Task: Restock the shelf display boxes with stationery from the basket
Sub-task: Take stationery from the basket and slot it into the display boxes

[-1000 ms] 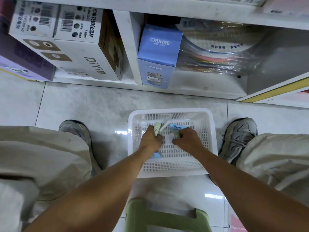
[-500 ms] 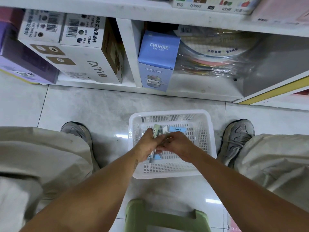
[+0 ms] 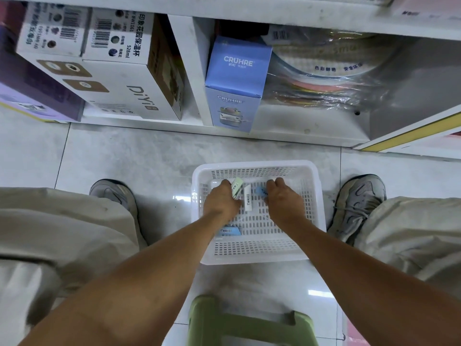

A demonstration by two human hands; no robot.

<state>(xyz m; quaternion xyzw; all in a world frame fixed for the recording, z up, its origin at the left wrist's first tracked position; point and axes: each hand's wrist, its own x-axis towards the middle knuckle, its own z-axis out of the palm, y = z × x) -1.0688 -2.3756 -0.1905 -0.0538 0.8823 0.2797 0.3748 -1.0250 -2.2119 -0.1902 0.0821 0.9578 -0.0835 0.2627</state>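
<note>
Still gathering stock from the white perforated plastic basket [image 3: 257, 253], nothing shelved yet.
Left hand [image 3: 220, 202] gripping a pale green eraser pack [image 3: 237, 187]; right hand [image 3: 283, 198] apart, pinching a blue pack [image 3: 260, 190]; white pack [image 3: 247, 199] between, another blue one [image 3: 228, 231] nearer.

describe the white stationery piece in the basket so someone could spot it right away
Find the white perforated plastic basket on the grey tiled floor. Between the left hand and right hand lies a slim white stationery piece with a barcode label. Its neighbours are pale green and blue.
</note>
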